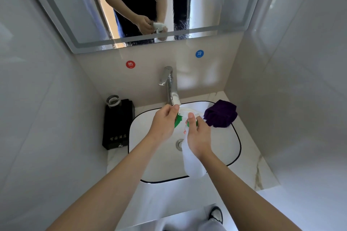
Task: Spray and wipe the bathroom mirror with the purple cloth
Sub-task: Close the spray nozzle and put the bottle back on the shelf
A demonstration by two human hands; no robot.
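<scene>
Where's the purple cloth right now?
In the head view, the purple cloth lies bunched on the back right rim of the sink, just right of the hands and the spray bottle, with neither hand touching it.

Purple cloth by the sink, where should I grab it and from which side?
Pinch the raised top folds of the purple cloth from above. It lies bunched in a heap on the basin's back right rim, so its folds stand up, and both hands are busy with the spray bottle.

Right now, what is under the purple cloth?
The purple cloth lies bunched on the marble counter at the sink's back right rim, overlapping its edge. Anything beneath the folds is covered and cannot be seen.
</scene>
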